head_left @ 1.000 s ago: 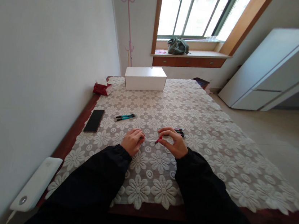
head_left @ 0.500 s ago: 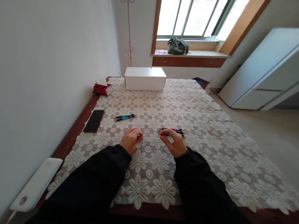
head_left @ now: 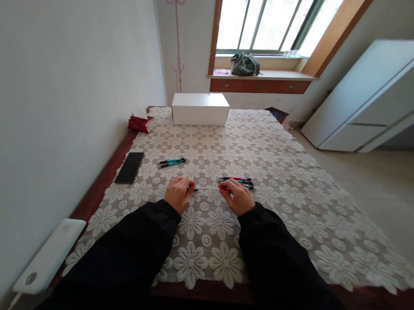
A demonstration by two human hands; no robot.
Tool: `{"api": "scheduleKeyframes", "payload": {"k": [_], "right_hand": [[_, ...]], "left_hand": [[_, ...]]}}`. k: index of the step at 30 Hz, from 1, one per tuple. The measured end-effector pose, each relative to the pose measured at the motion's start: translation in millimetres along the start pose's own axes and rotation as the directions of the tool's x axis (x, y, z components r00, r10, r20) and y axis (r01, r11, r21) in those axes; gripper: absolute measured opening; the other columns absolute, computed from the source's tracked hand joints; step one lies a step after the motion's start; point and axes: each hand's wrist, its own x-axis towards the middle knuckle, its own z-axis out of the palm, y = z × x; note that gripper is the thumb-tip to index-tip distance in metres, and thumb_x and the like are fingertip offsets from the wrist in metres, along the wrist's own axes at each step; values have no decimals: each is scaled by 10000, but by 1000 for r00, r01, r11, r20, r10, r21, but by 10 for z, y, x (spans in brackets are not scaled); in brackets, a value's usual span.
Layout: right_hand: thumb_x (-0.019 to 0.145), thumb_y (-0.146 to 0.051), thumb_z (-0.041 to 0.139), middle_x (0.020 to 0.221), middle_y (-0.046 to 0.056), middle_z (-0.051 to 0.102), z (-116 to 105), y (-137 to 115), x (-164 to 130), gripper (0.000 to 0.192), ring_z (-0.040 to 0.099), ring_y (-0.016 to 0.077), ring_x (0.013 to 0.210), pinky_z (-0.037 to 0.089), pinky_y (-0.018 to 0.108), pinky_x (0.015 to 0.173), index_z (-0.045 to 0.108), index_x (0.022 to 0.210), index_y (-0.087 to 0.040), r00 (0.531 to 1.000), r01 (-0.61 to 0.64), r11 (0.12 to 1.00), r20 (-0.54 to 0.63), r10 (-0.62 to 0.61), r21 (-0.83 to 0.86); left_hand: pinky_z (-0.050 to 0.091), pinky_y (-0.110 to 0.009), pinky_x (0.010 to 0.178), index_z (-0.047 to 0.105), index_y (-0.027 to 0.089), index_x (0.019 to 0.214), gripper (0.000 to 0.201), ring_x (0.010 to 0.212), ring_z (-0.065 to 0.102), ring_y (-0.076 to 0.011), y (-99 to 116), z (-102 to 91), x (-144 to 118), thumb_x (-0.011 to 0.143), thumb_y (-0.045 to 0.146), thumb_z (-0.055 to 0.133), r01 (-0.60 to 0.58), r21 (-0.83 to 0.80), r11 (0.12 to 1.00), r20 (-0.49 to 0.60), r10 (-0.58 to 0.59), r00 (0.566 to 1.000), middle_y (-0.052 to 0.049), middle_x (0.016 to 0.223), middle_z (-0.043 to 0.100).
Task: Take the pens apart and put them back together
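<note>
Table with white floral lace cloth [head_left: 281,194] fills centre frame, dark wood edge showing at left and bottom. Left hand [head_left: 178,194] curled, pinching one end of a thin white refill [head_left: 206,188]; right hand [head_left: 238,197] pinching the other end with a red pen piece [head_left: 225,189], mid-frame just above the cloth. Pen pile [head_left: 239,181] just behind right hand. Two teal pens [head_left: 172,162], black phone [head_left: 129,167] at left. White box [head_left: 200,108], red tissue pack [head_left: 140,123] at far end. Window [head_left: 269,17] top centre, white cabinet [head_left: 383,96] upper right.
</note>
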Motion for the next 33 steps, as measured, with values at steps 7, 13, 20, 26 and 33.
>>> {"api": "scheduleKeyframes", "payload": {"k": [7, 13, 20, 26, 33], "right_hand": [[925, -238, 554, 930, 60, 667, 66, -43, -12, 110, 643, 199, 834, 513, 319, 773, 630, 1004, -233, 994, 65, 997, 81, -69, 52], [916, -218, 540, 916, 61, 662, 170, -117, -51, 131, 629, 192, 816, 519, 316, 769, 594, 1035, -222, 993, 80, 993, 77, -87, 83], [923, -213, 518, 848, 49, 644, 215, -102, -70, 76, 614, 185, 770, 499, 292, 724, 585, 957, -223, 991, 86, 993, 96, -93, 78], [935, -228, 518, 872, 52, 668, 199, -122, -71, 105, 625, 184, 774, 499, 286, 724, 607, 992, -227, 991, 72, 993, 105, -82, 89], [914, -240, 552, 863, 44, 654, 231, -111, -73, 78, 614, 181, 760, 493, 286, 718, 605, 968, -225, 991, 74, 993, 106, -84, 93]], "left_hand": [[476, -422, 892, 650, 216, 894, 48, 974, 612, -249, 19, 2, -4, 906, 215, 603, -37, -9, 999, 18, 38, 999, -57, 902, 700], [483, -419, 947, 682, 235, 945, 99, 984, 629, -230, 62, -3, -17, 931, 272, 590, -161, -76, 984, 67, 166, 984, -49, 937, 723], [493, -419, 945, 694, 241, 967, 122, 982, 649, -228, 97, -26, -28, 924, 319, 610, -179, -107, 978, 19, 182, 983, -50, 927, 736], [502, -415, 944, 697, 242, 938, 130, 975, 652, -225, 109, -34, -35, 914, 344, 621, -180, -111, 977, 3, 181, 983, -53, 910, 732], [510, -403, 913, 675, 232, 837, 100, 948, 652, -223, 90, -29, -23, 890, 315, 654, -149, -179, 972, -18, 149, 989, -43, 867, 726]]}}
